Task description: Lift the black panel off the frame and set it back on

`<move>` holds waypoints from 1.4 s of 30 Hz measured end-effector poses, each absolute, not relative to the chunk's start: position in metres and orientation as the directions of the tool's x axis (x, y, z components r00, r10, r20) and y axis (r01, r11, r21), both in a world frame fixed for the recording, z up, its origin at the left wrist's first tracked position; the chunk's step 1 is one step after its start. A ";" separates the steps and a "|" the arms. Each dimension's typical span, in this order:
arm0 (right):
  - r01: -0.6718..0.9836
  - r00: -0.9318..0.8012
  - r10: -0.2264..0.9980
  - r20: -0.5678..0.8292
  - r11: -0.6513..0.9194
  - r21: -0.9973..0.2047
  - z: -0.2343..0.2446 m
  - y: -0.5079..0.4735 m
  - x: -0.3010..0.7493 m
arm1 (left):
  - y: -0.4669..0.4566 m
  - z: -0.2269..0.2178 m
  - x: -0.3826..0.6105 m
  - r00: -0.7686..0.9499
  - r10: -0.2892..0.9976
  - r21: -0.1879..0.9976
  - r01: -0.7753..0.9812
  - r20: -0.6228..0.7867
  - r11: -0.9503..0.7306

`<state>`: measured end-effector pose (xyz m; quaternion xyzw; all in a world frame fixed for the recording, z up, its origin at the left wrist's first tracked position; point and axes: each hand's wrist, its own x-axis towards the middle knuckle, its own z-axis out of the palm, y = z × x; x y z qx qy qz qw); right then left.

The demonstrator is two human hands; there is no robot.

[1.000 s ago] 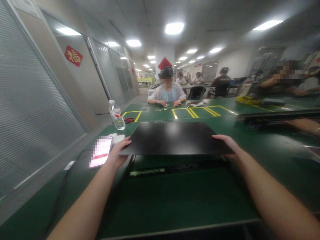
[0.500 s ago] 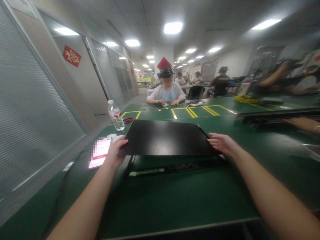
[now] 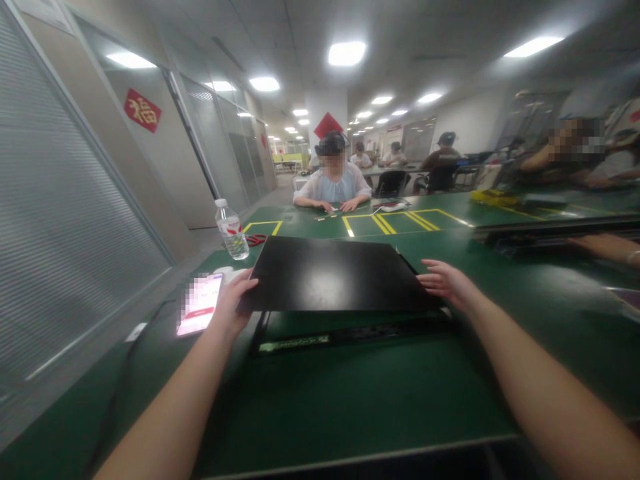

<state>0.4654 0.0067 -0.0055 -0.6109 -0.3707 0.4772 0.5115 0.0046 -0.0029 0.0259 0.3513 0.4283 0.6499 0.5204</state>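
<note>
A flat, dark, glossy black panel (image 3: pixel 330 277), like a screen panel, is tilted above the green table. At its left edge my left hand (image 3: pixel 236 300) grips it, thumb on top and the other fingers underneath, partly hidden. My right hand (image 3: pixel 447 283) bears against the opposite edge with fairly straight fingers; their tips are partly hidden by the panel. Beneath the panel lies a thin black frame (image 3: pixel 350 335), with a pale green strip (image 3: pixel 295 343) along its near side. Most of the frame is covered by the panel.
Left of the panel are a lit phone (image 3: pixel 201 307), a water bottle (image 3: pixel 231 230) and red-handled scissors (image 3: pixel 256 240). A dark edge (image 3: pixel 380 460) runs along the front. Across the green table (image 3: pixel 360 393) sits a person (image 3: pixel 333 180); another person's hand (image 3: pixel 603 245) is at far right.
The panel's far edge has risen slightly. My right hand's upper finger has spread a little from the others, and my left hand keeps its hold.
</note>
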 end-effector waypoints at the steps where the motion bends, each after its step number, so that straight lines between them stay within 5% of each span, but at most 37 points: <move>1: -0.009 0.277 0.941 -0.196 -0.201 -0.980 -0.005 0.007 0.467 | -0.003 0.025 0.005 -0.217 0.976 0.923 -0.374 0.006 -0.089; 5: 0.075 0.312 0.931 -0.193 -0.226 -0.971 -0.007 0.009 0.471 | -0.002 0.021 0.007 -0.229 0.973 0.925 -0.372 -0.014 -0.075; 23: -0.085 0.261 0.936 -0.235 -0.220 -0.972 -0.004 0.007 0.462 | 0.001 0.024 -0.002 -0.205 0.978 0.940 -0.329 0.027 -0.095; 42: -0.076 0.346 0.898 -0.270 -0.260 -0.963 -0.005 0.010 0.471 | 0.003 0.009 0.006 -0.216 0.974 0.943 -0.333 -0.074 -0.002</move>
